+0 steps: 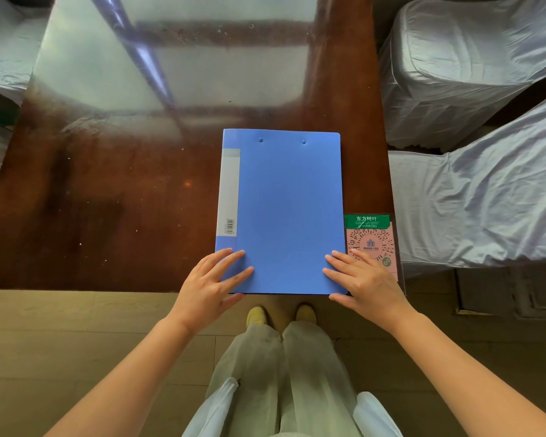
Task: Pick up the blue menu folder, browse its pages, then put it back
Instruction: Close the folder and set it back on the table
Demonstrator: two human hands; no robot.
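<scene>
- Head view looks down on a blue menu folder lying closed and flat at the near edge of a glossy brown desk, spine with a grey label strip to the left.
- Left hand rests at the near left corner, fingers spread flat on the cover, grip wide and holding nothing.
- Right hand lies at the near right corner, fingers also spread, partly over a pink QR card just beside the folder.
- Cloth-covered chairs stand to the right of the desk.
</scene>
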